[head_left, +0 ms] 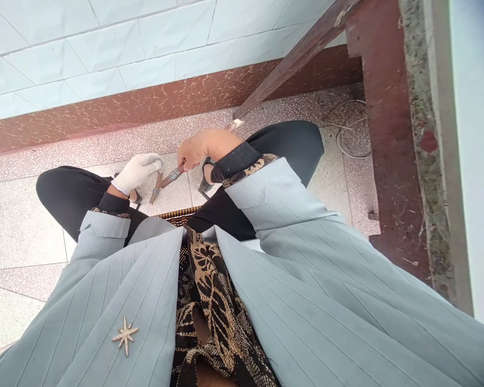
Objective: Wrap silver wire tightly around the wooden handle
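- Pale tiled wall [105,32] across the back, reddish baseboard [125,109] below it, speckled floor [20,231] under you.
- Left: your gloved left hand [139,171] has its fingers bunched together at the upper end of the short crosspiece [156,189]. Can't tell from this angle if they're really pinching it. If you're steadying it, I'd go for the wood itself, clear of any wire ends.
- Middle: wooden stick [166,181], held over the floor between your knees [60,188]. Reddish-brown, kinda worn, with greyish bands [174,175] that look like wire: one on the shaft, one around the crosspiece, which sits at an angle to it.
- Right: your bare right hand [204,148] has its fingers curled around the shaft. Solid hold imo; I'd brace that forearm on your leg so the joint doesn't wobble.
- Far right: slanted wooden beam [290,63], plus a loose cable [353,156] on the floor.
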